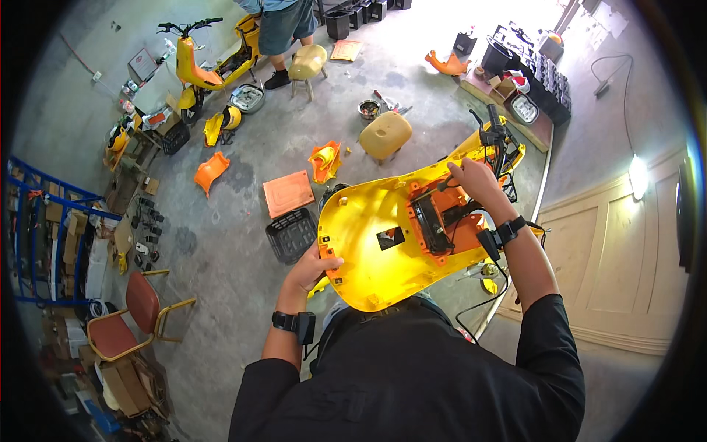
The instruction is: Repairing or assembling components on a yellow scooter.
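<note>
You are holding the big yellow moulded-plastic scooter body panel up before your chest: left hand closed on its lower edge, right hand gripping its orange inner bracket. It looks light, stiff, smooth and awkward; rims are offering the surest hold.

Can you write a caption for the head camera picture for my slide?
Both hands hold a big yellow scooter panel: left hand at its edge, right hand on the orange inner part.

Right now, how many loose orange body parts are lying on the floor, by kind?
Curved orange plastic fairing pieces: 3
Flat orange square panel: 1
Total: 4
</note>
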A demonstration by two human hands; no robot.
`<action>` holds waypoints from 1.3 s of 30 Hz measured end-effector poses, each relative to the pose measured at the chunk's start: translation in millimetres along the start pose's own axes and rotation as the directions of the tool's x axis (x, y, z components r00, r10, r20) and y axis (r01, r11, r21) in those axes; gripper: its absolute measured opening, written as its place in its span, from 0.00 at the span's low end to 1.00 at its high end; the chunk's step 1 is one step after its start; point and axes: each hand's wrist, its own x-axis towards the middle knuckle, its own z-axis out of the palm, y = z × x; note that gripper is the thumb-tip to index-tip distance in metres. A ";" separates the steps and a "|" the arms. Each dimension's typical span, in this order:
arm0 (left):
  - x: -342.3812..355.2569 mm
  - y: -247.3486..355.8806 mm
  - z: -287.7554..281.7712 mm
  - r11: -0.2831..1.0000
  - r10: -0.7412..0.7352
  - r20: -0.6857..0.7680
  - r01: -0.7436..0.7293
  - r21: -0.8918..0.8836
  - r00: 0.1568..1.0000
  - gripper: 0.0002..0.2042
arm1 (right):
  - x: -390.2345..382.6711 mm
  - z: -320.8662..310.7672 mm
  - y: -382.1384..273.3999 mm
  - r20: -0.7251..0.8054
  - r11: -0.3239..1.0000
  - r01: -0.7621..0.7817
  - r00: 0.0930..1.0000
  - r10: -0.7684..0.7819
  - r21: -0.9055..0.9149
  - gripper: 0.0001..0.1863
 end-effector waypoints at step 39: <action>1.5 -5.9 -10.6 1.000 0.001 0.008 -0.001 0.014 1.000 0.30 | 62.5 -9.3 -1.7 0.452 0.976 0.203 0.880 -0.147 -0.078 0.31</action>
